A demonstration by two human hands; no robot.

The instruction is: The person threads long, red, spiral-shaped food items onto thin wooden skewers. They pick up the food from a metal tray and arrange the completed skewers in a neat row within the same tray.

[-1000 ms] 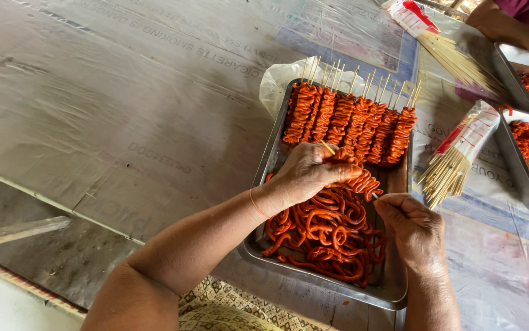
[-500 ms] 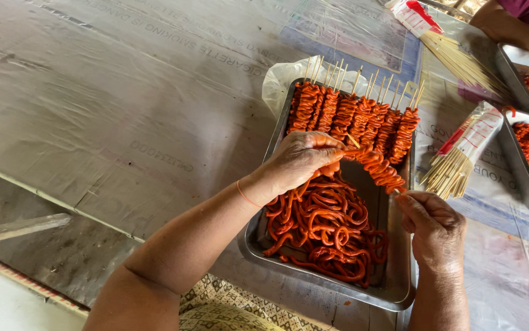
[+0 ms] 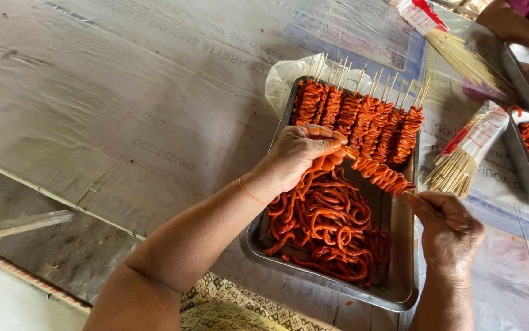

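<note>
about nine loaded skewers line the far end of the tray; the left hand pinches an orange strip onto another skewer gripped by the right hand (a big heap of strips remains).

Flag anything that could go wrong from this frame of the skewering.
The left hand feeds orange strips onto the skewer right at its tip, so the point might prick a finger. The right hand holds only the skewer's far end, so the loaded stick could sag or snap. The strips look slick; some may slip back into the metal tray.
</note>
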